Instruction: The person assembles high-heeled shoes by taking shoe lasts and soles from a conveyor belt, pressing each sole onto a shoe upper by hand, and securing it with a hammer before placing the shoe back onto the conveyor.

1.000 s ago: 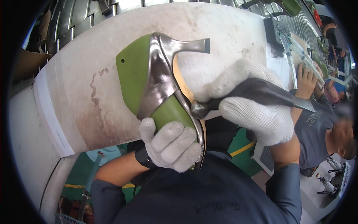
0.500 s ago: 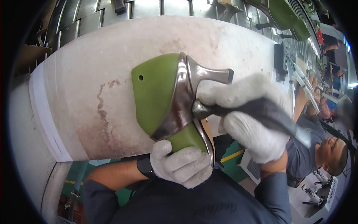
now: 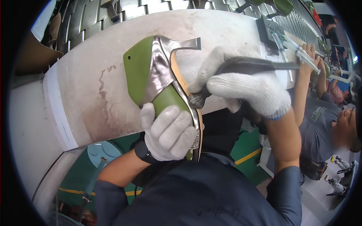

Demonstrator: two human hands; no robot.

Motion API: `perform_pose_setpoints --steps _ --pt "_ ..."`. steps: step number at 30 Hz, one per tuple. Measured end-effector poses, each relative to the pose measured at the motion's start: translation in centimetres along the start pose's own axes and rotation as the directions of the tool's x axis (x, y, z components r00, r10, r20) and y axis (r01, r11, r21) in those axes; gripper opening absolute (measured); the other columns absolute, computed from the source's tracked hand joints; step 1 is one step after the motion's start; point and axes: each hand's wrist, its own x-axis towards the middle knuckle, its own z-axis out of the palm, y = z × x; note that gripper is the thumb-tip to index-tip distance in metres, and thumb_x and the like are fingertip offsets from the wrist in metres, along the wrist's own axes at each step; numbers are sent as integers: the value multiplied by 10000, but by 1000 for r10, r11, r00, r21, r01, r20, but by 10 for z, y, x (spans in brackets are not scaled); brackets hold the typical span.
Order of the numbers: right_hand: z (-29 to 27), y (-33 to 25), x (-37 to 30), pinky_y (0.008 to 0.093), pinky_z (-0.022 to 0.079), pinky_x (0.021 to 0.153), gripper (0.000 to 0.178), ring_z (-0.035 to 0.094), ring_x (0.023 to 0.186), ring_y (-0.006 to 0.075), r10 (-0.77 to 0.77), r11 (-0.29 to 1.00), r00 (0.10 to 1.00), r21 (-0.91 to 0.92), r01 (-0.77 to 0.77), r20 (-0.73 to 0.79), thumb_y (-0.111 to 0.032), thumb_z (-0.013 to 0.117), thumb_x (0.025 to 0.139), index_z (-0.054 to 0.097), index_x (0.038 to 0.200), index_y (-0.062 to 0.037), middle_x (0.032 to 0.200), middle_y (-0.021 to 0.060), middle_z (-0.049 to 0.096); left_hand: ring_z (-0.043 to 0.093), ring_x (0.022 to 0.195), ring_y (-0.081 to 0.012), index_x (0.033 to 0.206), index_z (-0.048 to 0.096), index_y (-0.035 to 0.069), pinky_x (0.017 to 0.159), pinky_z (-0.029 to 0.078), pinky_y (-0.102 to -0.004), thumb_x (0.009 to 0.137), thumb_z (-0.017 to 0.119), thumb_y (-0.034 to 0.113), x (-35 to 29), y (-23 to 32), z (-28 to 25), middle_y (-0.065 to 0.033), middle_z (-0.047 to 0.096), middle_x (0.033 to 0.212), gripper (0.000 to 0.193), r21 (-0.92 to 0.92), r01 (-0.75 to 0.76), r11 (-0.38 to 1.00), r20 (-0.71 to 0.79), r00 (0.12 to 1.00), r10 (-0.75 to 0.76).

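A high-heeled shoe on a green last [image 3: 138, 71] lies tilted over the near edge of the pale work surface. Its shiny pewter upper [image 3: 158, 71] wraps the back part, and the heel [image 3: 184, 44] points right. My left hand [image 3: 169, 132], gloved in white, is closed around the front part, where some sparkly silver trim shows beside the fingers. In my gloved right hand [image 3: 245, 86] is a dark hand tool with a round metal head [image 3: 197, 101]. That head is at the sole's edge [image 3: 180, 77]; whether it touches cannot be seen.
A metal roller conveyor [image 3: 132, 9] runs behind the surface, with more green lasts [image 3: 281, 5] at upper right. A black block [image 3: 269, 35] and syringe-like tubes [image 3: 298, 49] stand at right, close to another person's arms [image 3: 301, 83]. A blue round stool [image 3: 103, 151] is at lower left.
The shoe has turned so that more of its sole edge shows. The tool's head has gone from near the heel to farther along the sole toward the toe. My view has shifted somewhat.
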Motion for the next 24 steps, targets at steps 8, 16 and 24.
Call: perform_pose_setpoints --steps 8,16,24 --pt "32 49 -97 412 671 889 466 801 969 368 -466 803 768 156 576 -439 -313 737 1037 659 1240 99 1230 334 747 502 1455 -430 1557 384 46 1296 301 -710 992 816 358 -3 -6 -12 -202 502 1465 776 63 -57 996 121 991 49" --pt "37 42 -63 383 650 907 229 797 1053 239 -293 933 939 160 322 -180 -75 687 1041 744 1190 90 1130 195 813 616 1307 -404 1392 505 66 1301 234 -729 930 866 269 2 -6 1 -170 600 1349 620 -4 -11 1000 -8 1000 11" --pt "-1 54 -70 406 655 793 570 776 797 320 -287 634 937 693 343 -200 -350 563 1124 598 1382 157 1102 297 775 505 1456 -437 1560 382 49 1306 284 -706 994 814 376 4 -4 -8 -199 500 1462 784 40 -47 998 102 994 43"
